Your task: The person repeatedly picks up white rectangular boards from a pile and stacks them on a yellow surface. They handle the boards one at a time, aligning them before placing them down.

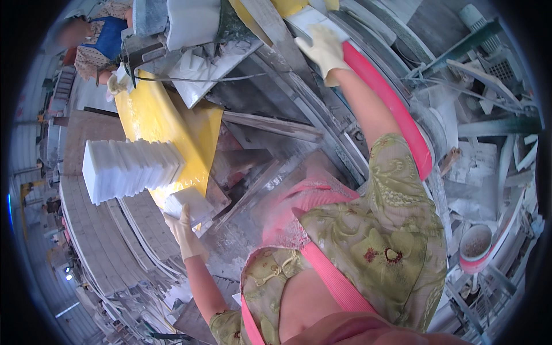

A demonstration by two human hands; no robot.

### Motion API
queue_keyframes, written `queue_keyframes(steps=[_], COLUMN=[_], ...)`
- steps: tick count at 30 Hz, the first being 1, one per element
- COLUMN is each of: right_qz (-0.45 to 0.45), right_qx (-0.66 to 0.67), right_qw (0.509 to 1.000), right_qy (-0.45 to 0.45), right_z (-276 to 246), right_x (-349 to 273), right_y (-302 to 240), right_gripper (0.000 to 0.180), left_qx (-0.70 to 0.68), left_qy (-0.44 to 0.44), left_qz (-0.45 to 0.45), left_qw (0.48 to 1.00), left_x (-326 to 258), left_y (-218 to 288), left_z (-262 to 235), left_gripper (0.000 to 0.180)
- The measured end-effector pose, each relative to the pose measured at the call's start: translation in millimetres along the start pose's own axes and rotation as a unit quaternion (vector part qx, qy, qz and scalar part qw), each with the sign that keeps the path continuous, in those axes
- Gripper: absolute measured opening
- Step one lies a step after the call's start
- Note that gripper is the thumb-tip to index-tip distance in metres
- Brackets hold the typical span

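Head view: the left hand (185,236), in a pale glove, reaches out to the left and grips a white block (188,205), thumb up against its near face and fingers under it. The block sits just below a row of white slabs (131,168) standing on edge, packed face to face, on a yellow sheet (150,123). The block touches the sheet's lower edge.

The right hand (325,50), also gloved, is stretched far forward, fingers spread flat on another white slab (305,20) at the top of the picture; whether it grips the slab I cannot tell. A long red strip (397,109) runs beneath the forearm, down toward the right.

At the lower right stands a round bowl (475,242) with a pinkish rim, holding grey-white powder or grit. White dust and broken white offcuts (489,184) lie around it.

At the upper left another person (95,40), in blue, is bent over a machine.
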State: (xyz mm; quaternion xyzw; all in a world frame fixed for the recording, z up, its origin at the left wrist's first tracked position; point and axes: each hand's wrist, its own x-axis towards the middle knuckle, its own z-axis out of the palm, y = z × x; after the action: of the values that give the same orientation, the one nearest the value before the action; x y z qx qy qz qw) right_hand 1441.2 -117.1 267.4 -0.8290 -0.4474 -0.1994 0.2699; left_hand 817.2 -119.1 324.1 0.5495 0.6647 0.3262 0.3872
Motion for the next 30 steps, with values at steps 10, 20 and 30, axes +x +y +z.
queue_keyframes(steps=[10, 20, 30], right_qz=[0.136, 0.064, 0.057], right_qx=[-0.030, -0.095, -0.096], right_qw=[0.973, 0.985, 0.979], right_qy=[-0.182, -0.131, -0.171], right_z=[70, 83, -30], right_x=[76, 53, -43], right_y=[27, 44, 66], right_gripper=[0.086, 0.077, 0.071], left_qx=[0.047, 0.032, -0.011], left_qy=[0.021, 0.004, -0.005], left_qz=[-0.057, -0.043, -0.024], left_qw=[0.997, 0.999, 1.000], left_x=[-9, -4, -13], left_y=[10, 6, 23], left_z=[-4, -11, 6], left_gripper=[0.118, 0.122, 0.113])
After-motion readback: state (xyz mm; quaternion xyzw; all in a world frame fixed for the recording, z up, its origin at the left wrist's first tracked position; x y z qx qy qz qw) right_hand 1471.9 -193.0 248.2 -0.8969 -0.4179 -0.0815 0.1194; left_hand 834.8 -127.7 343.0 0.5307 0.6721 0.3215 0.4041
